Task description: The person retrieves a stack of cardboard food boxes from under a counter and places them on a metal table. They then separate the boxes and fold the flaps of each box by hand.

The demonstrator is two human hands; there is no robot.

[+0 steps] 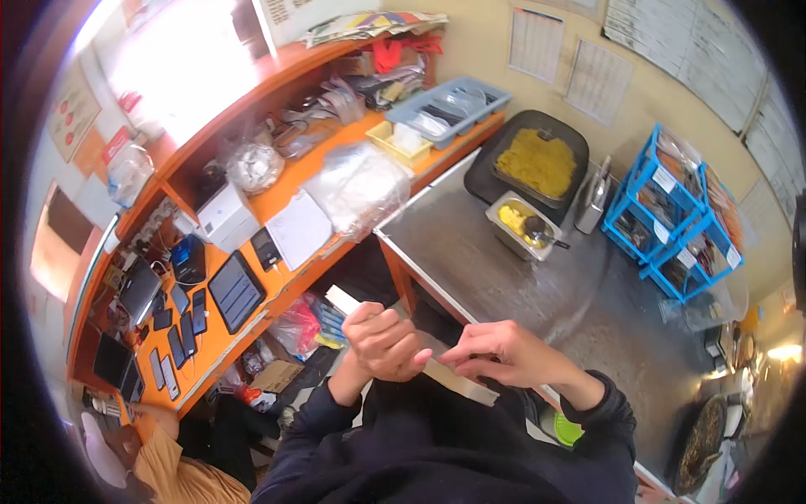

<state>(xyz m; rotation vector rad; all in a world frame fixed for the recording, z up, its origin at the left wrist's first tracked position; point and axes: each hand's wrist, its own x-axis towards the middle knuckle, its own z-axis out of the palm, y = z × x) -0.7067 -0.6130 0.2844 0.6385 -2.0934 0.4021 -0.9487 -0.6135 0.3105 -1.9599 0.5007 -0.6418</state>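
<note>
A long pale bar (pixel 460 384) is held aslant in the air in front of the wearer's dark-clothed torso, just off the near edge of the steel bench (pixel 588 294). The left hand (pixel 384 343) is closed in a fist around it, one end poking out beyond the knuckles. The right hand (pixel 504 353) has its fingers bent and drawn together beside the lower stretch; I can't tell whether they pinch it or only hover there. On the bench, a steel pan (pixel 514 238) of yellow food with a dark-handled utensil (pixel 541 233) sits toward the far left corner, and right in that corner stands a black tray (pixel 480 178) bearing more yellow food (pixel 533 160). Along the far edge, to the right, come a metal holder (pixel 593 206) and a blue rack (pixel 659 206) of packets. The orange counter (pixel 290 290) adjoins the bench's left end; a tablet (pixel 237 291) lies near its front edge, with several phones farther left. Past its left end, a person in a mustard shirt (pixel 189 466) rests an arm by the counter's edge.
</note>
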